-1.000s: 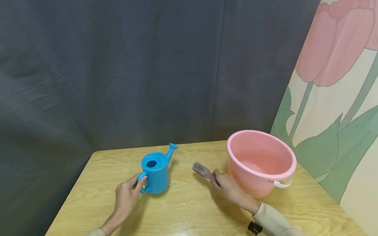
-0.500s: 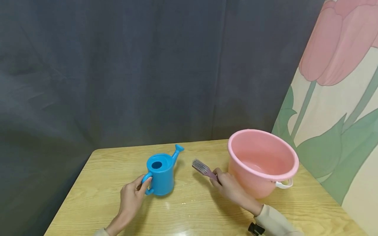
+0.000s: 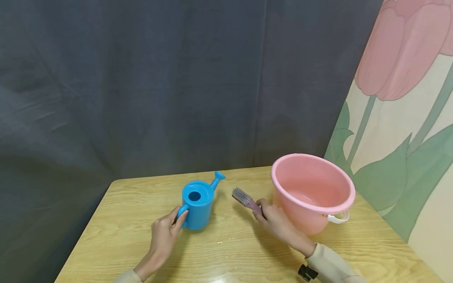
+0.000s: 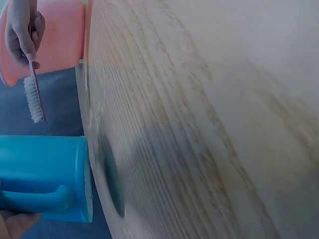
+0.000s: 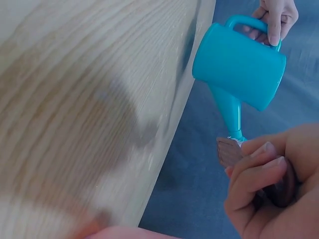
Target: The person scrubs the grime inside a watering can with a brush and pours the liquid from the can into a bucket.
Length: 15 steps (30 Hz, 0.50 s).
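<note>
My left hand (image 3: 164, 236) grips the handle of a blue watering can (image 3: 199, 212), whose spout points to the far right. The left wrist view shows the can (image 4: 37, 159) held above the table, its shadow below. To the right, my right hand (image 3: 277, 224) holds a purple scrub brush (image 3: 244, 198) by its handle. Pale bristles (image 4: 32, 102) face upward, and the brush head points toward the can. In the right wrist view, my fingers (image 5: 254, 179) curl round the brush handle, and the spout (image 5: 229, 112) overlaps the brush head.
A pink bucket (image 3: 348, 206) with a white handle (image 3: 337, 218) stands behind my right hand at the table's right. Small water drops (image 3: 220, 242) lie on the wooden table (image 3: 127, 220). A dark curtain (image 3: 177, 86) hangs behind, and a tulip-painted wall (image 3: 396, 157) borders the right.
My left hand has moved the watering can to the right, closer to the brush. The right hand and brush stay nearly in place; the bucket has not moved.
</note>
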Tool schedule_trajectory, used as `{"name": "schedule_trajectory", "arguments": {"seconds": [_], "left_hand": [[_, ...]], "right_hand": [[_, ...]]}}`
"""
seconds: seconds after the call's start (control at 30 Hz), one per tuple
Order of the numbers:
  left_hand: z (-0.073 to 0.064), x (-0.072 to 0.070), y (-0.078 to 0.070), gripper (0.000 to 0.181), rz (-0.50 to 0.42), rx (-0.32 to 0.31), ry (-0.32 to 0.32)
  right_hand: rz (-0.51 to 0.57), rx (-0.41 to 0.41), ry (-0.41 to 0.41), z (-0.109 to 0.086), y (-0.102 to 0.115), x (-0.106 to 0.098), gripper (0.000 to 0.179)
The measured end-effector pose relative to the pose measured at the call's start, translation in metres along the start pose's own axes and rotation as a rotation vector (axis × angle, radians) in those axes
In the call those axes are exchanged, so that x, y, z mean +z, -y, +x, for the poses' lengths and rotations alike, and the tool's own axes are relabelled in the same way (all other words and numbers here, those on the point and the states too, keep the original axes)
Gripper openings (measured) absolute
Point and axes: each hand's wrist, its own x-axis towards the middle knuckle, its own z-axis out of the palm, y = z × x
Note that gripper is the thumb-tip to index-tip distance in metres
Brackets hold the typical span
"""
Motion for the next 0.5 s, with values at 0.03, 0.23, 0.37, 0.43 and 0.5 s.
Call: {"name": "schedule_trajectory", "arguments": {"seconds": [0.03,0.23,0.37,0.43,0.5], "left_hand": [[0.0,0.001,0.0,0.016,0.003,0.004,-0.001],[0.005,0.009,0.001,0.018,-0.008,0.029,0.008],[0.007,0.012,0.0,0.015,-0.017,0.029,0.021],[0.007,0.014,0.0,0.015,-0.016,0.028,0.028],[0.007,0.015,0.0,0.015,-0.022,0.034,0.03]], "right_hand": [[0.004,-0.001,0.005,0.0,0.0,0.0,0.021],[0.012,-0.001,0.0,-0.001,0.001,0.0,0.016],[-0.002,-0.003,-0.025,-0.004,0.002,0.001,0.016],[-0.012,-0.014,-0.043,-0.005,0.002,0.002,0.015],[-0.015,-0.022,-0.057,-0.007,0.003,0.004,0.016]]}}
